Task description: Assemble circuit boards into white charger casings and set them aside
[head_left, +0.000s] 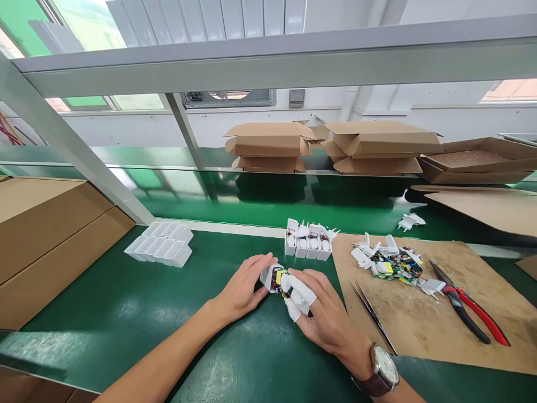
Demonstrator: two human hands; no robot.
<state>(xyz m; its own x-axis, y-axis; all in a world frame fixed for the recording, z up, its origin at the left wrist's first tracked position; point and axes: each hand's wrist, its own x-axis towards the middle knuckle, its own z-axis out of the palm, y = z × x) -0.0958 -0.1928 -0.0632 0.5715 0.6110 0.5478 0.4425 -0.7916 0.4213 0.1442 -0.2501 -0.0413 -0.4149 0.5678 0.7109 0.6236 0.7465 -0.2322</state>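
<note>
My left hand (pixel 244 286) and my right hand (pixel 323 314) meet over a small white charger housing (pixel 267 276) with a circuit board (pixel 280 278) showing at its open end. The left fingers curl round the housing. The right hand, with white finger cots on two fingertips and a brown-strapped wristwatch (pixel 381 371), pinches the board end. Both rest on the green belt (pixel 126 308). Just beyond them stands a row of white housings with plug parts (pixel 307 239) on top.
A white plastic tray (pixel 161 244) lies left. A brown board (pixel 419 313) at right carries a pile of circuit boards and white parts (pixel 392 262), red-handled pliers (pixel 467 302) and tweezers (pixel 371 313). Cardboard boxes (pixel 42 235) stand at left, and flat cartons (pixel 268 146) are stacked beyond.
</note>
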